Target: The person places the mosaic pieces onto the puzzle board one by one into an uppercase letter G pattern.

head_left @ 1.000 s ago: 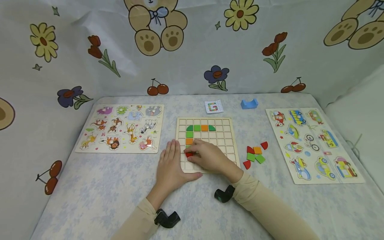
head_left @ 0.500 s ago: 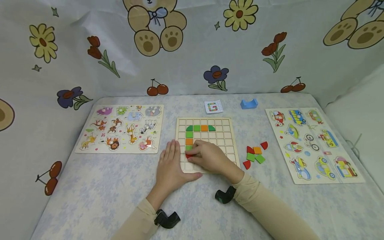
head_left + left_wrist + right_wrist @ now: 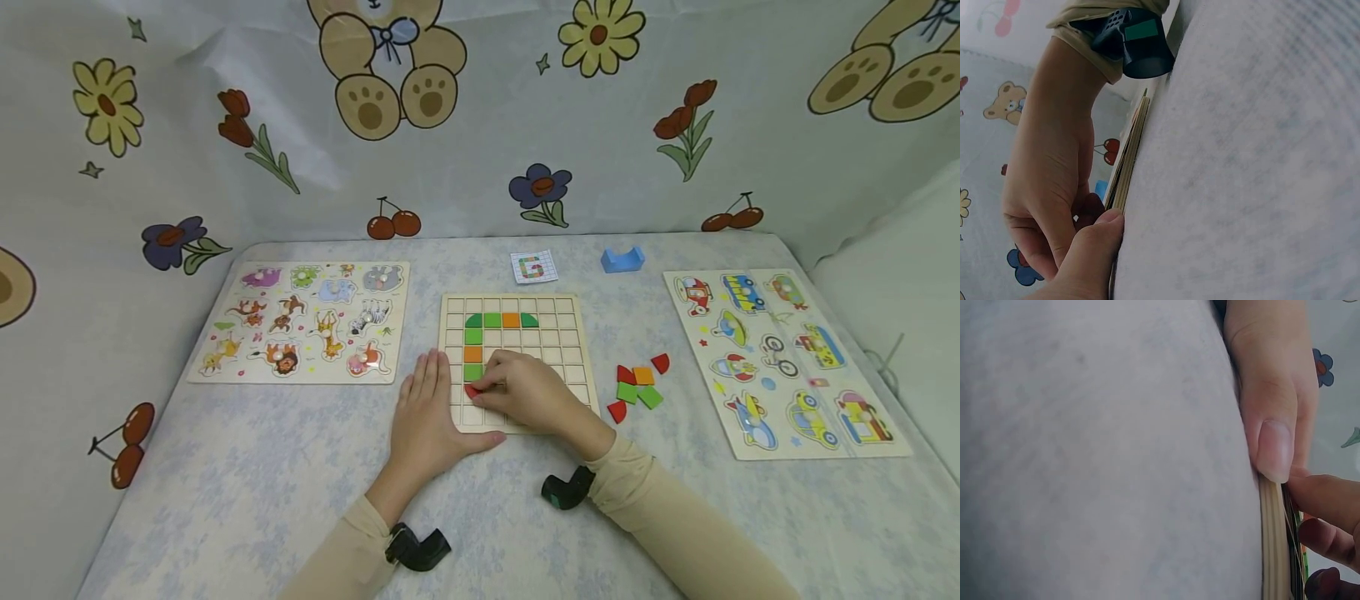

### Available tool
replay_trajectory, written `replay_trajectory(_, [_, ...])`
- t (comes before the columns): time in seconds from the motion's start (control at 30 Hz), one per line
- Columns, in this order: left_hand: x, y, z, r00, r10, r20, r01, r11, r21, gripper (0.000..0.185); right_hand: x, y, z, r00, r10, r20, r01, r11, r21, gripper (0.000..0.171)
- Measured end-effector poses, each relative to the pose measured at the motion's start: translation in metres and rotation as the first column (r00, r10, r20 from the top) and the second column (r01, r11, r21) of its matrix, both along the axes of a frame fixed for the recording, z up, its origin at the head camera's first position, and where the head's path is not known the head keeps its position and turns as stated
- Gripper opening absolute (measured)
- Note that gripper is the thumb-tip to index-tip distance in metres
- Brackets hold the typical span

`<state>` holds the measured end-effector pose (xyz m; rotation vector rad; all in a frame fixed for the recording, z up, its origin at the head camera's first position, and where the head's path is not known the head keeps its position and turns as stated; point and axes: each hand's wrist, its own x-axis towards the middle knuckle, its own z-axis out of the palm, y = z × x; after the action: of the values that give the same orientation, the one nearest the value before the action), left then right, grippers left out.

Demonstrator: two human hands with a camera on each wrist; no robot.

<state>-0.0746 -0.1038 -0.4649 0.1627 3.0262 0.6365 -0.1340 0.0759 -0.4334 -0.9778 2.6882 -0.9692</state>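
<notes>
Covering the table [image 3: 225,500] is a pale cloth with a faint blue floral print; behind and to both sides hangs a white backdrop [image 3: 480,167] printed with bears, flowers and cherries. At centre lies a gridded wooden board [image 3: 558,333] bearing a row of green and orange tiles along its upper part and a column of green and orange tiles down its left side. The left hand [image 3: 427,417] lies flat on the cloth, fingers straight, against the board's left edge. The right hand [image 3: 528,392] rests on the board, its curled fingers pinching a red tile [image 3: 472,389] at the foot of the tile column, in the board's lower left part. Loose tiles [image 3: 637,385], red, green and orange, lie just right of the board. A pattern card [image 3: 535,267] and a blue block [image 3: 622,259] sit beyond it. An animal puzzle [image 3: 303,321] lies at far left, a vehicle puzzle [image 3: 783,358] at far right.
</notes>
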Motion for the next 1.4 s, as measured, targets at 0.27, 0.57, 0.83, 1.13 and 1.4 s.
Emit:
replay_trajectory(0.27, [-0.001,-0.001,-0.001,1.0,0.005,0.03,-0.005,1.0,0.003,0.142,0.001,0.004,0.001,1.0,-0.003,0.016,0.003,1.0,0.019,0.013])
replay_trajectory(0.57, [0.0,-0.002,-0.001,0.999,0.007,0.043,-0.008,1.0,0.003,0.141,0.003,0.006,0.002,1.0,-0.019,0.018,0.018,0.999,0.031,0.012])
replay_trajectory(0.83, [0.0,-0.001,-0.001,0.999,0.013,0.05,-0.013,1.0,0.01,0.142,0.008,0.028,0.01,0.995,-0.09,0.052,0.087,0.995,0.045,0.013])
replay_trajectory(1.13, [0.0,0.0,-0.002,0.999,0.011,0.047,-0.011,1.0,0.009,0.143,0.012,0.087,0.02,0.973,-0.214,0.088,0.206,0.974,0.089,0.017])
replay_trajectory(1.4, [-0.001,0.001,-0.001,0.999,0.01,0.037,-0.011,1.0,0.019,0.142,0.018,0.147,0.023,0.942,-0.327,0.072,0.307,0.931,0.199,0.025])
